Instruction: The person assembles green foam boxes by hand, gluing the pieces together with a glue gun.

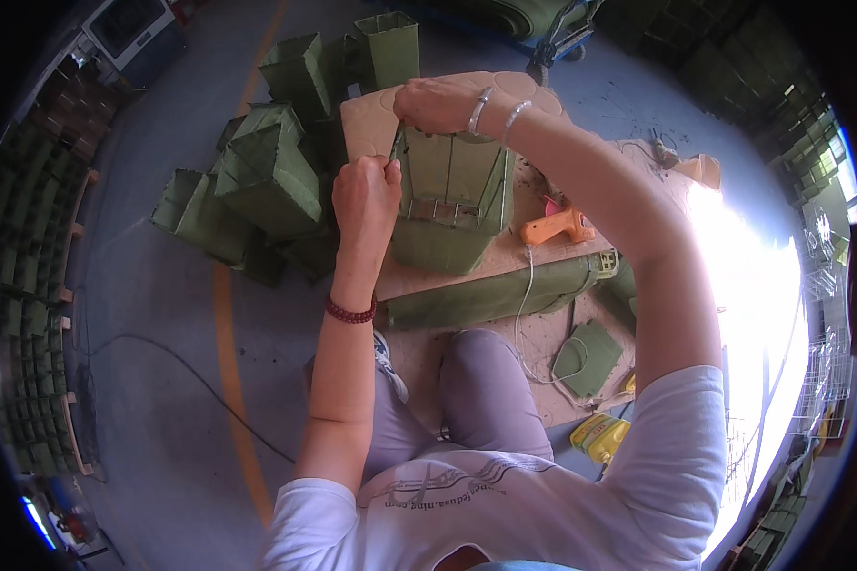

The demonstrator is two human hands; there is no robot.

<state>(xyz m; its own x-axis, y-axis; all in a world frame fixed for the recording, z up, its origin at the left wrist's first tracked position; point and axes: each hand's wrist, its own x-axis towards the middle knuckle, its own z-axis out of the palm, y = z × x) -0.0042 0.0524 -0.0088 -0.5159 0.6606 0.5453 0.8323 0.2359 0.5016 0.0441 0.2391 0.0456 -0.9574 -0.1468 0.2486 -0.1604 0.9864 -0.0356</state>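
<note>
In front of me on the brown board (419,276) stands a green fabric box (438,249) with a wire frame inside, its open top showing the wires. My left hand (365,195) is closed in a fist on the box's left edge, thumb uppermost. Reaching across the far side, my right hand (436,105) bends down with its fingers closed at the far left corner. What exactly its fingertips pinch is partly hidden. An orange glue gun (554,227) lies just right of the box, with its pale cord trailing toward me.
A long green fabric-covered piece (495,295) lies nearer me, and a flat green panel (588,359) right of my knees. By the board's near edge is a yellow bottle (600,438). Several green boxes (267,176) crowd the floor at left; stacked green goods (29,285) line the far left.
</note>
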